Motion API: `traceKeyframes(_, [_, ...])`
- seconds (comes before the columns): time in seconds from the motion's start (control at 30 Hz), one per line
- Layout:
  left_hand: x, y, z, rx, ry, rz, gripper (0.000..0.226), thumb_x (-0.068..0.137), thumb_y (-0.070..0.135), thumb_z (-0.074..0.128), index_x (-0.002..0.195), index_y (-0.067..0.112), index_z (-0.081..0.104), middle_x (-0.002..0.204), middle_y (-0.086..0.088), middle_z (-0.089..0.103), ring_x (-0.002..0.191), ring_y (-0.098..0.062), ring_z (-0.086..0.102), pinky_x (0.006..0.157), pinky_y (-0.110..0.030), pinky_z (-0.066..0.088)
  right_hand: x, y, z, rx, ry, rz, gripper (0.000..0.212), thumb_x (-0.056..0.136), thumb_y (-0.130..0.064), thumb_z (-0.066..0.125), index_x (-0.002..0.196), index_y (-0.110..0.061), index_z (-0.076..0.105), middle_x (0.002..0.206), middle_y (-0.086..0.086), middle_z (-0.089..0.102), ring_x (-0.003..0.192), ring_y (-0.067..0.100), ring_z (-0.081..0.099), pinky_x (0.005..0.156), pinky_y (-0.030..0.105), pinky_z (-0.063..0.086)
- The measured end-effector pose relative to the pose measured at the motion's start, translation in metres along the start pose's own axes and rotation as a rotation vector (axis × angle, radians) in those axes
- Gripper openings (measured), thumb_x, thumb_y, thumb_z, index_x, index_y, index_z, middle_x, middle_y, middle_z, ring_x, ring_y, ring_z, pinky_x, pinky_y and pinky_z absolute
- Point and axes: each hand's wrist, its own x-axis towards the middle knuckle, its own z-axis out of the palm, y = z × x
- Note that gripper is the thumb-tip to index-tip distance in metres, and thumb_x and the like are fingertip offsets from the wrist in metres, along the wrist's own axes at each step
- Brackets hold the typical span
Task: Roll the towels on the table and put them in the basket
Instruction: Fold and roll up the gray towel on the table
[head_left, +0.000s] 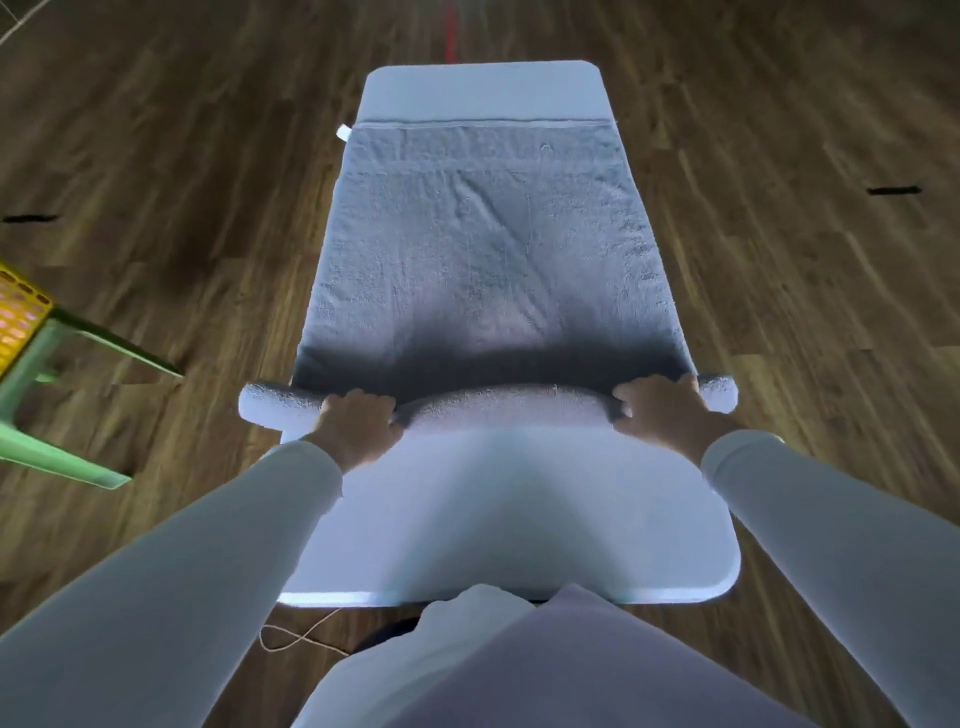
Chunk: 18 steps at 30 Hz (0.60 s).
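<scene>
Wood floor surrounds narrow white table. Yellow basket far left on green stool, well apart from table. On table, towel lies flat, near end rolled.

Risk: uneven push skews roll; overhanging ends sag, loosen.

Left hand fingers curled over roll, gripping. Right hand likewise.

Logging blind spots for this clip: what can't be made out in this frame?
1. Head view, basket: cut off by the left edge, so its contents cannot be seen.
2. Head view, left hand and right hand: fingertips hidden behind the rolled part of the towel.
3. Head view, table: near end washed out by glare; legs hidden under its top.
</scene>
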Motion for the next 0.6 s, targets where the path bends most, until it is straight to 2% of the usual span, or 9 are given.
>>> traceKeyframes(0.07, [0.000, -0.008, -0.006, -0.020, -0.044, 0.012, 0.044, 0.096, 0.051, 0.038, 0.118, 0.020, 0.058, 0.122, -0.004, 0.061, 0.118, -0.028, 0.051, 0.094, -0.044, 0.039, -0.003, 0.003, -0.013, -0.011, -0.128, 0.011, 0.016, 0.092, -0.041, 0.044, 0.090, -0.028, 0.054, 0.099, -0.008, 0.057, 0.106, 0.023, 0.052, 0.106, 0.053, 0.030])
traceKeyframes(0.13, [-0.001, -0.015, -0.003, -0.100, 0.176, -0.023, 0.038, 0.095, 0.045, 0.047, 0.123, 0.021, 0.057, 0.129, -0.004, 0.056, 0.121, -0.029, 0.048, 0.094, -0.046, 0.040, 0.002, 0.007, -0.013, -0.035, 0.027, 0.062, 0.024, 0.093, -0.041, 0.043, 0.106, -0.030, 0.060, 0.116, -0.003, 0.060, 0.115, 0.026, 0.051, 0.103, 0.051, 0.035])
traceKeyframes(0.2, [-0.001, -0.013, 0.006, -0.253, 0.372, -0.064, 0.036, 0.094, 0.032, 0.052, 0.128, 0.018, 0.055, 0.129, -0.008, 0.055, 0.119, -0.032, 0.048, 0.094, -0.046, 0.041, 0.007, 0.006, -0.002, 0.109, 0.226, 0.092, 0.035, 0.095, -0.035, 0.044, 0.126, -0.026, 0.058, 0.128, 0.003, 0.056, 0.121, 0.028, 0.050, 0.099, 0.046, 0.040])
traceKeyframes(0.27, [0.002, -0.007, 0.017, -0.248, 0.265, -0.001, 0.046, 0.096, 0.038, 0.050, 0.135, 0.013, 0.049, 0.135, -0.010, 0.052, 0.127, -0.032, 0.044, 0.104, -0.045, 0.036, 0.009, 0.001, 0.008, 0.204, 0.192, 0.043, 0.039, 0.093, -0.034, 0.046, 0.128, -0.018, 0.054, 0.130, 0.004, 0.055, 0.123, 0.027, 0.048, 0.102, 0.045, 0.039])
traceKeyframes(0.37, [0.006, -0.002, 0.032, -0.120, 0.121, 0.032, 0.068, 0.094, 0.044, 0.053, 0.148, 0.008, 0.030, 0.152, -0.009, 0.035, 0.143, -0.027, 0.025, 0.119, -0.043, 0.016, 0.005, -0.005, 0.019, 0.091, 0.165, 0.027, 0.044, 0.088, -0.038, 0.056, 0.127, -0.019, 0.049, 0.126, 0.000, 0.055, 0.123, 0.024, 0.048, 0.101, 0.047, 0.037])
traceKeyframes(0.43, [0.008, -0.002, 0.033, -0.088, 0.210, 0.019, 0.059, 0.093, 0.034, 0.056, 0.144, 0.010, 0.036, 0.145, -0.008, 0.044, 0.138, -0.026, 0.034, 0.117, -0.041, 0.022, 0.003, -0.007, 0.018, 0.045, 0.190, 0.063, 0.038, 0.088, -0.032, 0.057, 0.124, -0.022, 0.050, 0.121, -0.001, 0.058, 0.116, 0.024, 0.052, 0.094, 0.044, 0.040])
traceKeyframes(0.5, [0.009, 0.000, 0.023, -0.068, 0.259, -0.020, 0.041, 0.093, 0.028, 0.053, 0.132, 0.014, 0.049, 0.130, -0.006, 0.057, 0.125, -0.027, 0.047, 0.105, -0.039, 0.034, 0.003, -0.009, 0.013, 0.014, 0.181, 0.048, 0.020, 0.087, -0.031, 0.056, 0.107, -0.024, 0.052, 0.112, -0.001, 0.061, 0.110, 0.025, 0.054, 0.086, 0.042, 0.041])
traceKeyframes(0.53, [0.011, -0.001, 0.016, -0.063, 0.235, -0.023, 0.033, 0.094, 0.029, 0.050, 0.124, 0.015, 0.053, 0.123, -0.005, 0.060, 0.119, -0.027, 0.051, 0.099, -0.039, 0.036, 0.004, -0.008, 0.010, 0.014, 0.156, 0.022, 0.012, 0.086, -0.033, 0.054, 0.095, -0.025, 0.050, 0.105, -0.002, 0.062, 0.106, 0.025, 0.056, 0.082, 0.041, 0.040])
traceKeyframes(0.6, [0.012, -0.003, 0.001, -0.054, 0.097, 0.019, 0.029, 0.096, 0.037, 0.044, 0.111, 0.016, 0.057, 0.116, -0.006, 0.064, 0.112, -0.029, 0.055, 0.091, -0.038, 0.038, 0.003, -0.005, 0.001, 0.017, -0.011, -0.018, 0.013, 0.084, -0.039, 0.049, 0.081, -0.027, 0.047, 0.093, -0.006, 0.060, 0.100, 0.024, 0.056, 0.085, 0.043, 0.038])
